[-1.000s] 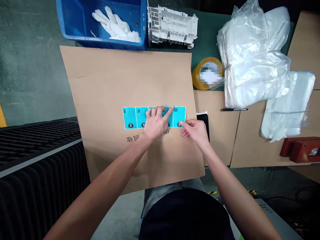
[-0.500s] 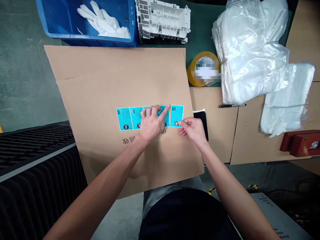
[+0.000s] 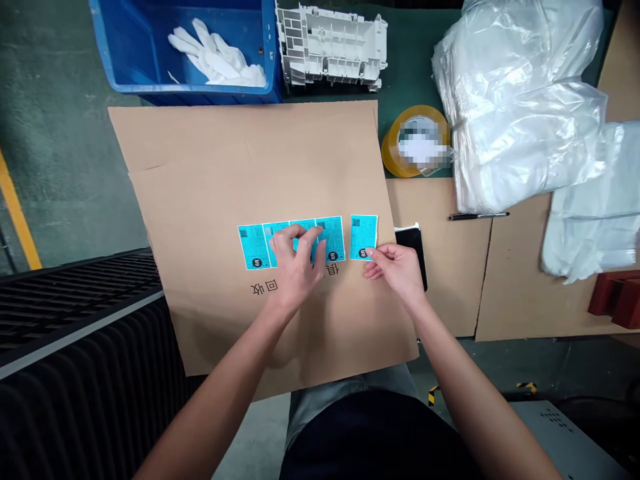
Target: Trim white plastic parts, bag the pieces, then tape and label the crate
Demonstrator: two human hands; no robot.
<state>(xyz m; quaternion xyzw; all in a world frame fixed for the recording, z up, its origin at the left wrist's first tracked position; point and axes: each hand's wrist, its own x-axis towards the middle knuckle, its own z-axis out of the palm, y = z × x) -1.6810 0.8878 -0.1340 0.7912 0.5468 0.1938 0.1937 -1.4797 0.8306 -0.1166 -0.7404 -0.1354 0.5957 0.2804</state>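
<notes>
A strip of blue printed labels (image 3: 253, 250) lies on a brown cardboard sheet (image 3: 210, 153). My left hand (image 3: 296, 267) is over the strip's middle, fingers bent and apart, holding nothing; it covers part of the labels. To the right, separated by a narrow gap, is a single blue label (image 3: 364, 233) with a code square and a dark round mark. My right hand (image 3: 397, 270) pinches this label at its lower right corner between thumb and fingers. Printed characters show on the cardboard below the strip, partly hidden by my left hand.
Behind the cardboard stand a blue bin (image 3: 190, 93) with white gloves (image 3: 220, 60) and a white plastic part (image 3: 340, 47). Rightward are a tape roll (image 3: 393, 147), plastic bags (image 3: 525, 133), a pen (image 3: 477, 217), a black phone-like object (image 3: 415, 247) and a red block (image 3: 617, 300).
The single label has moved right with my right hand, widening its gap from the strip. My left index finger has drawn back from the strip's right end. The whole view has shifted slightly.
</notes>
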